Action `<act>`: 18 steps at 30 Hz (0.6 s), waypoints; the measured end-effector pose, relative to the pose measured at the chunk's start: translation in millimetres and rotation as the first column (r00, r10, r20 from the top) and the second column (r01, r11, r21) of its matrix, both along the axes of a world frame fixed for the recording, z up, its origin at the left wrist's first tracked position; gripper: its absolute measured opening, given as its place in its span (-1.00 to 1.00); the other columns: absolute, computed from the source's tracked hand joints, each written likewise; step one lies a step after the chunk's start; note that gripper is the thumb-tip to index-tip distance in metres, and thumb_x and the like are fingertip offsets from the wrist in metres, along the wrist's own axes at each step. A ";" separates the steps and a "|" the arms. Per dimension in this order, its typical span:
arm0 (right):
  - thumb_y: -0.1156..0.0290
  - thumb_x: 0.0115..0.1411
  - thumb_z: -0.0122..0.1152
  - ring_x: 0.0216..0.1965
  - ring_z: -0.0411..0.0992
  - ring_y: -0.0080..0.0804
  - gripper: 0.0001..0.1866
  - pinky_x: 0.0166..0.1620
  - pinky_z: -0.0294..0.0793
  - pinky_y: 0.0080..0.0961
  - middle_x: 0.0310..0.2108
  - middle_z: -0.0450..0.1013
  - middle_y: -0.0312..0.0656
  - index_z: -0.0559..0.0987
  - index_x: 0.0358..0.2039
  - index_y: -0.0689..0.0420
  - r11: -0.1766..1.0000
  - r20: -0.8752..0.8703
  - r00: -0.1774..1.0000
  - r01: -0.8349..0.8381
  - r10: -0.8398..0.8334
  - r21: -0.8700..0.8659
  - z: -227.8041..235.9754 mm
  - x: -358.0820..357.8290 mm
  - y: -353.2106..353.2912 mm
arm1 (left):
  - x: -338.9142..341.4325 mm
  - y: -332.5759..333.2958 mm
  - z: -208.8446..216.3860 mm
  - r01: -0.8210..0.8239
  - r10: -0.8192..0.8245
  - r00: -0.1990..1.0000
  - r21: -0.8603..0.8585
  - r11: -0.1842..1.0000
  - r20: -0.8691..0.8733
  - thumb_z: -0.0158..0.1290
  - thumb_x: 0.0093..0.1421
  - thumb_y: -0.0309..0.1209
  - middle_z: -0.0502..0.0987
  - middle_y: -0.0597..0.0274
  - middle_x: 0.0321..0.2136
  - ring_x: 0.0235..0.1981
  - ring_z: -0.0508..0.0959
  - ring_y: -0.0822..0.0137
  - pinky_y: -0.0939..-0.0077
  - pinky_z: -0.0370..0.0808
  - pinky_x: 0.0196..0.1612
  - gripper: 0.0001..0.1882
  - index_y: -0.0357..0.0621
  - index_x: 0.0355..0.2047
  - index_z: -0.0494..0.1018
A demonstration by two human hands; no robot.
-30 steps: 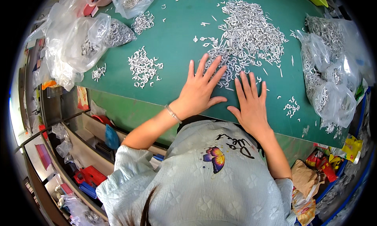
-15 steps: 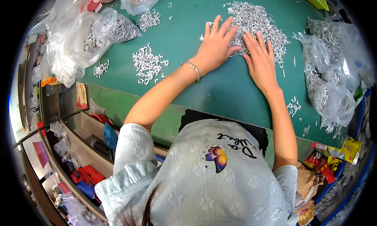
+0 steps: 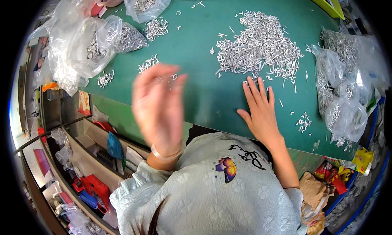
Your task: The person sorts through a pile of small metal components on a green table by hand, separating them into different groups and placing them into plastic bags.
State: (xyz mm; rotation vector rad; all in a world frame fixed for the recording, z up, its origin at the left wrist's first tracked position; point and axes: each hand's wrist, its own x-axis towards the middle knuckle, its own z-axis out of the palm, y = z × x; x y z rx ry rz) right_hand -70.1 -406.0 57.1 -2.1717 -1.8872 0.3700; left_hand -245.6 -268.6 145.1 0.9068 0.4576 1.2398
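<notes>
A large heap of small silvery curved metal pieces (image 3: 261, 43) lies on the green tabletop (image 3: 196, 88). My right hand (image 3: 261, 108) rests on the table at the heap's near edge, fingers stretched out and apart, its fingertips touching a few loose pieces. My left hand (image 3: 159, 104), smeared by motion, hovers above the table's near left part, a bracelet at its wrist. It covers much of a smaller pile of curved pieces (image 3: 148, 63). Whether anything sits in its blurred fingers cannot be made out.
Clear plastic bags of metal pieces stand at the left (image 3: 122, 35) and right (image 3: 343, 80). Another small pile (image 3: 156, 29) and scattered pieces (image 3: 304, 122) lie about. A yellow-green tray (image 3: 326, 2) sits at the far right. Drawers with a red case (image 3: 96, 188) are below left.
My left hand has left the heap and swung left and toward me. My right hand has drawn back toward me, its fingers flat at the heap's near edge. The heap has spread toward the left.
</notes>
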 end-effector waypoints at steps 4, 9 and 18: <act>0.14 0.10 0.26 0.40 -0.10 -0.07 -0.25 0.34 -0.12 0.07 0.38 0.00 -0.10 0.27 0.25 0.19 0.997 -0.142 0.987 -0.080 0.076 -0.018 6.1 -12.1 -12.1 | -47.9 9.5 50.0 -0.005 -0.116 0.913 0.294 0.956 0.392 0.11 0.12 -0.62 0.41 0.44 -0.34 -0.25 0.44 0.42 0.38 0.34 -0.13 -0.76 0.01 -0.24 0.56; 0.20 0.11 0.26 0.40 -0.10 -0.06 -0.25 0.33 -0.15 0.12 0.37 0.03 -0.14 0.24 0.26 0.21 0.994 -0.093 0.994 0.063 -0.055 0.086 5.1 0.1 -8.8 | -56.3 38.9 62.8 0.298 -0.373 0.591 0.236 0.925 0.716 0.06 0.13 -0.65 0.45 0.24 -0.39 -0.35 0.51 0.36 0.41 0.42 -0.29 -0.88 -0.15 -0.39 0.51; 0.24 0.11 0.25 0.40 -0.12 -0.07 -0.29 0.28 -0.21 0.32 0.37 0.03 -0.18 0.27 0.24 0.23 0.980 -0.059 0.981 0.189 -0.185 0.064 5.9 6.3 -18.0 | 20.4 -17.2 -78.0 0.491 0.135 0.522 0.426 0.760 -0.842 0.15 0.08 -0.61 0.50 0.15 -0.20 -0.18 0.50 0.21 0.39 0.42 -0.09 -0.60 -0.19 -0.03 0.48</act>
